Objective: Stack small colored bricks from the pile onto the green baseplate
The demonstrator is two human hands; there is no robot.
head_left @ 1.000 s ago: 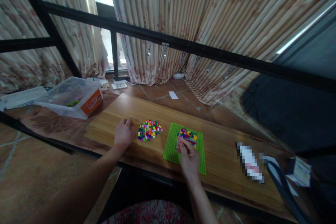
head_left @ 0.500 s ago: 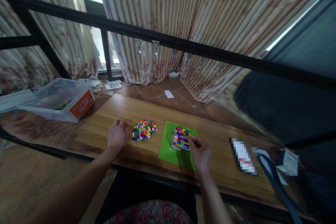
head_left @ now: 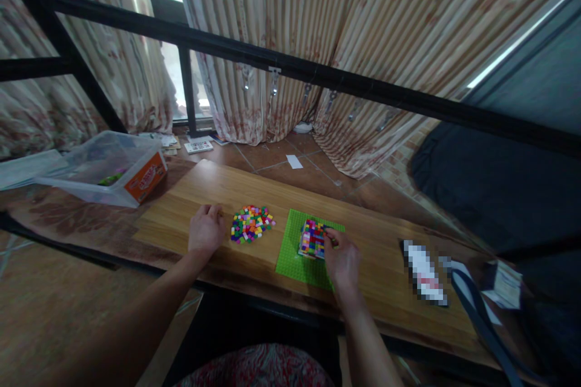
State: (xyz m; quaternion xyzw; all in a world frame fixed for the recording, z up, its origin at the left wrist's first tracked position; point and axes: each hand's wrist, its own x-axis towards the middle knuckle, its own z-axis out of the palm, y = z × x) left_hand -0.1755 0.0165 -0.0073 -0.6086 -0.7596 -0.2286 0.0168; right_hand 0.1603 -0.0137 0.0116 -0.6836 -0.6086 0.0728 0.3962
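Observation:
A small block build of many-coloured toy bricks (head_left: pixel 311 240) sits on a green studded baseplate (head_left: pixel 288 254). My right hand (head_left: pixel 344 257) is over the build's right side, thumb and fingers pinched together at its top. A small toy brick seems to be in the pinch, mostly hidden by the fingertips. To the left lies a loose pile of small coloured bricks (head_left: pixel 251 224) on the wooden board (head_left: pixel 218 184). My left hand (head_left: pixel 206 228) rests on the board just left of the pile, fingers curled in; whatever they may hold is hidden.
A clear plastic box (head_left: pixel 91 190) with an orange label stands at the left, a few green and pink pieces inside. At the board's right lie a blurred-out white item (head_left: pixel 424 272) and a dark strap (head_left: pixel 476 308). A black metal rail (head_left: pixel 308 72) crosses beyond the board, before curtains.
My right hand has moved slightly up and left, farther over the build. The left hand keeps its place beside the pile. The whole view has shifted slightly.

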